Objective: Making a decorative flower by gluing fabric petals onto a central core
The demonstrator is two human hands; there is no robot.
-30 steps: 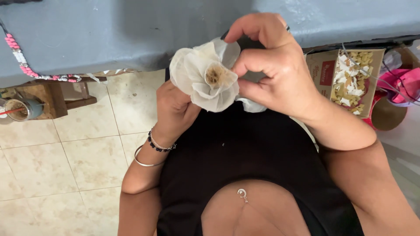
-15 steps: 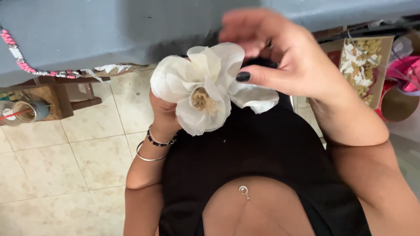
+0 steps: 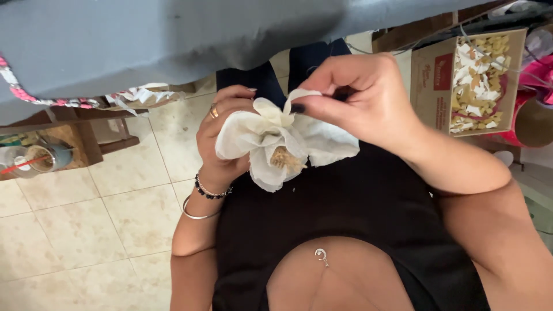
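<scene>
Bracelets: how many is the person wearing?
2, both on the left wrist: a dark beaded bracelet right below the left hand, and a thin silver bangle a bit farther down the arm. The right wrist looks bare.

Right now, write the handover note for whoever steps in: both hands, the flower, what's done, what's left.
Left hand: wrapped around the base of the white fabric flower from behind, holding it up in front of the body.
Right hand: thumb and forefinger pinch the top petal.
Done: several petals sit around a tan centre.
Left: the pinched petal is not yet settled into place.
Nearby: cardboard box of white and tan scraps to the right, grey table ahead.
</scene>
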